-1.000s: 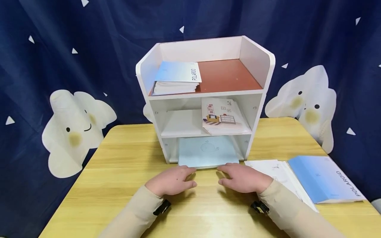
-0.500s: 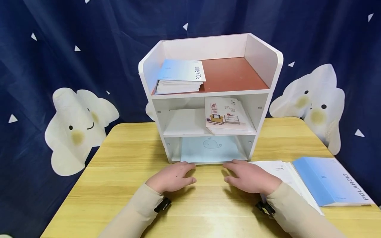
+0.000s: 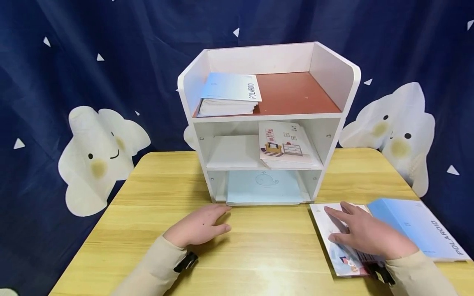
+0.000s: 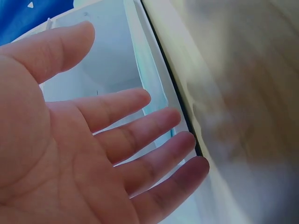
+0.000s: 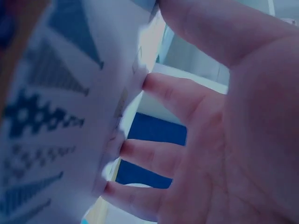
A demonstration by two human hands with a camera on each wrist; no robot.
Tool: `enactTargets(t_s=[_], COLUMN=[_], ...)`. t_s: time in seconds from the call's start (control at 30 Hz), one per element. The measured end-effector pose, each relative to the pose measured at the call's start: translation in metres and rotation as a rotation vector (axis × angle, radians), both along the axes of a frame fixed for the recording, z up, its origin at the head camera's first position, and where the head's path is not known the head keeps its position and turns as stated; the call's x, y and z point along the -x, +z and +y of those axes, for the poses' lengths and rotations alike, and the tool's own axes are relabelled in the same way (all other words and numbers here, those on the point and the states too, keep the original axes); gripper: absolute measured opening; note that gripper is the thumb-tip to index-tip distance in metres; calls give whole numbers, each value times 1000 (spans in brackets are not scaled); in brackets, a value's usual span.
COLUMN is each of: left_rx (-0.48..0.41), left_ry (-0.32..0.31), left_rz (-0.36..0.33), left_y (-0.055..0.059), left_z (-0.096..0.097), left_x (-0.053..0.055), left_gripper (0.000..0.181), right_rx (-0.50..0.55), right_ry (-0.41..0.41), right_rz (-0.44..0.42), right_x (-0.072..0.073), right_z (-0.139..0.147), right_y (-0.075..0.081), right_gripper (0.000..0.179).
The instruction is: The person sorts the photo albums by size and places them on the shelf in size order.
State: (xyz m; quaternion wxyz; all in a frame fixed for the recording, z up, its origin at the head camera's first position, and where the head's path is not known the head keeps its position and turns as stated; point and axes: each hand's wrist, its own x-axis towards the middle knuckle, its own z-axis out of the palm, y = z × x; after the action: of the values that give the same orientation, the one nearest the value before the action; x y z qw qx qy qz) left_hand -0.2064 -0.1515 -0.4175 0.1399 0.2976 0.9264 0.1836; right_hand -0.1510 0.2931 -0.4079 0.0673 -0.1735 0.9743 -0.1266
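Observation:
My left hand point(image 3: 198, 226) is held over the table just in front of a small white shelf unit point(image 3: 264, 119), fingers extended and holding nothing. In the left wrist view its fingers spread across the front edge of the light-blue whale-drawing booklet point(image 4: 154, 88). That booklet lies flat on the bottom shelf. At the right, my right hand point(image 3: 370, 232) lies over an illustrated booklet point(image 3: 344, 261) on the table, covering part of it. The right wrist view shows the extended fingertips touching a page patterned with triangular flags point(image 5: 46, 112).
A blue-and-white POLAROID booklet point(image 3: 422, 230) lies beside the right hand. Another POLAROID booklet point(image 3: 229, 86) tops a stack on the unit's upper deck. Booklets with a room drawing point(image 3: 285, 144) lean on the middle shelf. A dark blue curtain point(image 3: 159, 53) hangs behind the table.
The whale-drawing booklet has slid further into the bottom shelf. My right hand has moved from the unit's front to the booklets at right; the left has drawn back slightly leftward.

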Motion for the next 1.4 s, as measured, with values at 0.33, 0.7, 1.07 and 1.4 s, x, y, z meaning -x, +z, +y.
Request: enactTargets(t_s=[0.33,0.7,1.07,1.4], left_rx=[6,-20,-27,-9], left_ry=[-2,-39,-46,-48], left_rz=[-15,-41,-63,-53], left_y=[1,0,4,1], left_z=[-4,-3,-2,-1], left_x=[-3,-4,-8,-7], left_gripper=[59,59,58,57], right_rx=[20,20,-4,-38], right_ry=[29,34,149,211], right_rz=[-3,-7,6,17], right_x=[0,-1,-3,-2], right_z=[6,-10,-59,-117], right_y=[-7,-6,-3,0], right_gripper=[80,79,72,76])
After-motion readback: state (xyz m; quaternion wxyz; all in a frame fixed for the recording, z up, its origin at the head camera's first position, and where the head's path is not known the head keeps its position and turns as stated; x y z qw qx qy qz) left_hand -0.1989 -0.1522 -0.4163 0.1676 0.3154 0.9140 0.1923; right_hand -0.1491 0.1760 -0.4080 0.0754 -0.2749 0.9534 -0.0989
